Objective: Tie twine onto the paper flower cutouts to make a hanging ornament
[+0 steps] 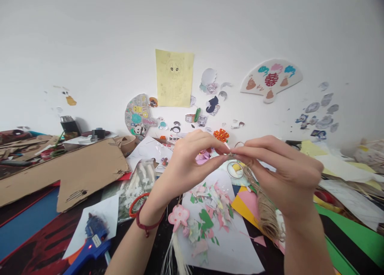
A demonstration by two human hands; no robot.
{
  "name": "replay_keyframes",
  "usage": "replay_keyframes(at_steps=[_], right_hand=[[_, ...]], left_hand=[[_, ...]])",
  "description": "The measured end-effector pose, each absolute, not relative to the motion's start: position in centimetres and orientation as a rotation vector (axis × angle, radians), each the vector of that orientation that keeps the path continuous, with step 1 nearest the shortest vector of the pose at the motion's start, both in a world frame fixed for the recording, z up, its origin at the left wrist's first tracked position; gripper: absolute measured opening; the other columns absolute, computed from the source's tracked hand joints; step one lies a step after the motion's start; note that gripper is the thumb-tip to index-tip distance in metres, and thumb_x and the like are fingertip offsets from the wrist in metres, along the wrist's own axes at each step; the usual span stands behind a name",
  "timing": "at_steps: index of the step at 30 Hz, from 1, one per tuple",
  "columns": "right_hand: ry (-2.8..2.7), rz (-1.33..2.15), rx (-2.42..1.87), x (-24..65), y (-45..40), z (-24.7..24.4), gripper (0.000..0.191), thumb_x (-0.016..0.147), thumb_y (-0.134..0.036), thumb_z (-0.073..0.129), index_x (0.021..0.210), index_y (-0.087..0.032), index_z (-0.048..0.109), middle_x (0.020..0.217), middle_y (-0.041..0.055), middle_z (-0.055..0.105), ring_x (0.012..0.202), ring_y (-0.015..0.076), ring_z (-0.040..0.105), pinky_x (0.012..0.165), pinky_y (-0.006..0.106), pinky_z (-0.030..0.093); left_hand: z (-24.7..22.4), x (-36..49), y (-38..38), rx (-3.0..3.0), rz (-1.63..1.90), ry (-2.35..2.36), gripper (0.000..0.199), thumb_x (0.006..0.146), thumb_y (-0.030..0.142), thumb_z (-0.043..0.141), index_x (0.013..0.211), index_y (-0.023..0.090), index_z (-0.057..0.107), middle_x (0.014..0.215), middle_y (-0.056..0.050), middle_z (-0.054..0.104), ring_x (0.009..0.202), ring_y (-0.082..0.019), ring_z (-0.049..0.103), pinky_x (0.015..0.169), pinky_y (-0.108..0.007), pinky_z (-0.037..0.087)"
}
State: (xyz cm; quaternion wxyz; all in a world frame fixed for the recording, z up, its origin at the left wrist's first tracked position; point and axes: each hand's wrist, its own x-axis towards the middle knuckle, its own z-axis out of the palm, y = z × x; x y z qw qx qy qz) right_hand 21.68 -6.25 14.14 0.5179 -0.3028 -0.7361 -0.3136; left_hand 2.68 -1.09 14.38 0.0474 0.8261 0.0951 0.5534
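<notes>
My left hand (199,159) and my right hand (277,167) are raised in the middle of the view, their fingertips meeting. Each pinches a small metallic piece; a thin metal ring (239,144) stands up by the right fingertips. What exactly each pinch holds is too small to tell. Below the hands, a white sheet (237,251) bears pink, green and white paper scraps (207,219). At its left edge lies a pink flower-shaped piece (179,217) with a white tassel (177,255).
A blue glue gun (95,247) with a red light rests at the lower left. Cardboard (90,167) lies behind it. A twine roll (268,215) is beside my right wrist, with green sheets (357,239) farther right. Paper drawings hang on the wall (120,35).
</notes>
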Motion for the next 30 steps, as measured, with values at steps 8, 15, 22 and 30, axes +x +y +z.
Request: replay_keyframes(at_steps=[8,15,22,30], right_hand=[[-1.771,-0.734,-0.747,21.62,-6.27,14.28,0.027,0.083,-0.006,0.068,0.092,-0.030,0.072,0.083,-0.0007,0.072,0.071,0.0151,0.066,0.061,0.030,0.052],[-1.778,-0.450,-0.799,21.11,-6.65,14.63,0.015,0.083,-0.010,0.070,0.087,-0.025,0.072,0.080,-0.0009,0.071,0.070,0.0130,0.063,0.060,0.028,0.049],[-1.724,-0.133,-0.838,21.43,-6.55,14.38,0.014,0.079,-0.011,0.074,0.084,-0.024,0.073,0.076,-0.0031,0.071,0.067,0.0110,0.061,0.062,0.026,0.049],[-1.743,0.057,-0.842,21.78,-6.74,14.62,0.006,0.081,-0.019,0.073,0.084,-0.025,0.073,0.080,-0.0025,0.071,0.069,0.0106,0.062,0.062,0.024,0.050]], left_hand=[[14.19,2.67,-0.91,2.462,1.619,0.290,0.004,0.088,0.021,0.067,0.092,0.020,0.069,0.088,-0.002,0.073,0.082,-0.013,0.065,0.076,-0.029,0.052],[14.46,2.43,-1.11,2.375,1.482,0.249,0.001,0.088,0.018,0.066,0.088,0.017,0.066,0.086,-0.001,0.069,0.081,-0.011,0.061,0.077,-0.026,0.048],[14.20,3.01,-0.75,2.057,1.181,0.210,0.011,0.090,0.027,0.064,0.087,0.016,0.065,0.086,-0.004,0.062,0.078,-0.013,0.053,0.069,-0.026,0.043],[14.09,3.26,-0.40,1.914,1.132,0.171,0.009,0.089,0.025,0.064,0.086,0.016,0.064,0.076,-0.001,0.055,0.069,-0.011,0.045,0.060,-0.025,0.037]])
